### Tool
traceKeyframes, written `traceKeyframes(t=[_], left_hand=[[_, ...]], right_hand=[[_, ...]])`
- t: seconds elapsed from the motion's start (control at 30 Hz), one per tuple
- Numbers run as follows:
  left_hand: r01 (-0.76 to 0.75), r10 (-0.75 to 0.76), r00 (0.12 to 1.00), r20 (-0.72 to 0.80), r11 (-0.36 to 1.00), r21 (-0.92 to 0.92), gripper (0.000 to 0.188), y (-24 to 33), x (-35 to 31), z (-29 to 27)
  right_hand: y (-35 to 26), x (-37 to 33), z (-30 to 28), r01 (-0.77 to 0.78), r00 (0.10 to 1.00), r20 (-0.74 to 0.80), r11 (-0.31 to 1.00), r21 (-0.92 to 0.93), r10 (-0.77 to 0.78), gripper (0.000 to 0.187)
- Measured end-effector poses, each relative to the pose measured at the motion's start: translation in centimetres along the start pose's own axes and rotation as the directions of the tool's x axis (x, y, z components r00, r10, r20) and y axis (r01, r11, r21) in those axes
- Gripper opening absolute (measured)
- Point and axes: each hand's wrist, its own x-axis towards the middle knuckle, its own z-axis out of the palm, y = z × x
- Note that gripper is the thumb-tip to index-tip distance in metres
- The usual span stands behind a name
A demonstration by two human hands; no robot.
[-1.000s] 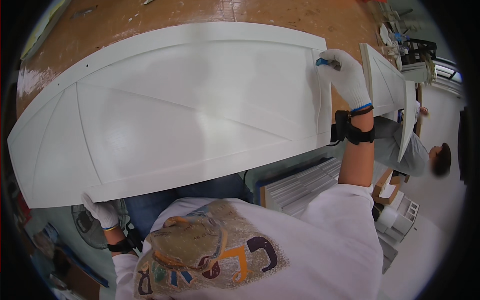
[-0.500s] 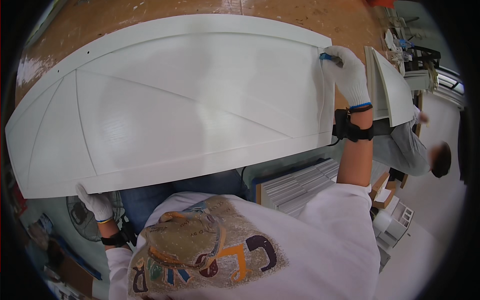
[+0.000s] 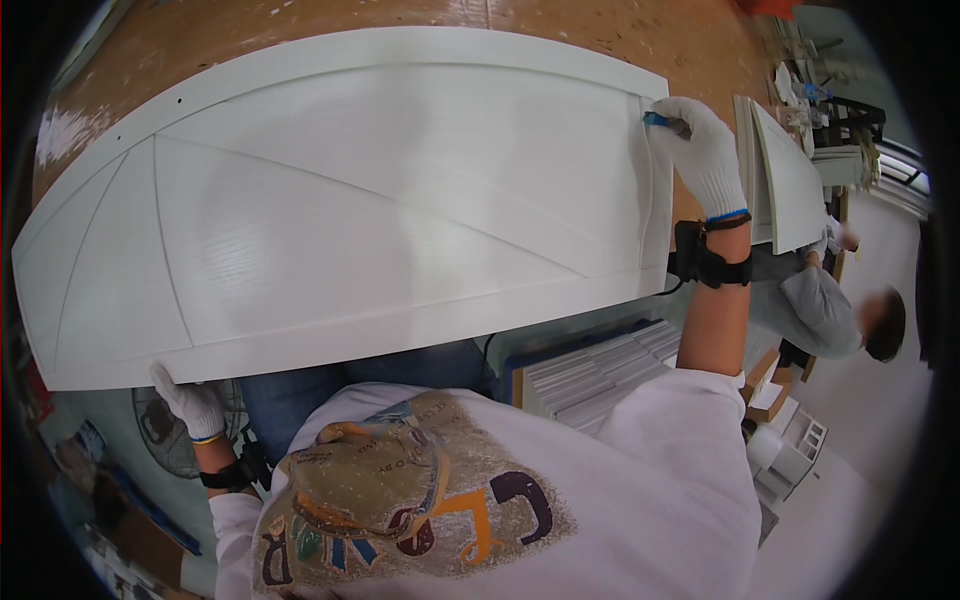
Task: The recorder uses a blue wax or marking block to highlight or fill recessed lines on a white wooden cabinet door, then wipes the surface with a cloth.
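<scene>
A large white door-like panel (image 3: 350, 200) with raised frame strips and slanting grooves lies before me, its near edge overhanging the tabletop. My left hand (image 3: 190, 402), in a white knit glove, grips that near edge at the left, thumb up against the rim and the other fingers partly hidden. At the panel's far right corner my right hand (image 3: 700, 145), gloved too, pinches a small blue piece (image 3: 655, 119) against the inner edge of the end strip. What kind of thing the blue piece is, I cannot tell.
The brown worktop (image 3: 560, 25) is worn and spotted. On the right, a person in grey (image 3: 825, 300) stands by other white panels (image 3: 785, 180). Below the panel are a stack of white boards (image 3: 600, 370) and a floor fan (image 3: 165, 435). Cardboard boxes (image 3: 768, 390) stand lower right.
My right hand has moved slightly nearer along the end strip with the blue piece. My left hand stays at the edge. The other person's hand now shows beside their panel.
</scene>
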Motion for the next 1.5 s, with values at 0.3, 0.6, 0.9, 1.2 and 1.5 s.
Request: traceKeyframes(t=[0.3,0.6,0.9,1.2,1.5], left_hand=[[0.024,-0.022,0.991,0.134,1.000,-0.012,0.065,-0.5,1.5,-2.0],[0.020,-0.021,0.996,0.088,1.000,0.009,0.063,-0.7,1.9,-2.4],[-0.030,0.030,0.997,0.072,1.000,-0.009,0.054,-0.5,0.6,-1.0],[0.043,-0.043,0.999,0.025,0.999,0.003,0.056,-0.6,1.5,-1.1],[0.019,-0.020,0.997,0.079,1.000,0.018,0.055,-0.7,1.9,-1.0]], right_hand=[[0.6,-0.5,-0.5,0.003,1.000,0.022,0.985,0.174,-0.007,0.024],[-0.8,0.2,-0.2,0.011,0.999,0.049,1.000,0.005,-0.011,0.020],[-0.7,0.4,0.1,0.023,1.000,-0.007,0.999,-0.028,-0.023,0.020],[0.2,-0.7,-0.4,0.021,1.000,0.008,0.992,0.128,-0.023,0.022],[-0.4,-1.6,-0.6,0.012,0.994,0.106,1.000,0.012,-0.013,0.021]])
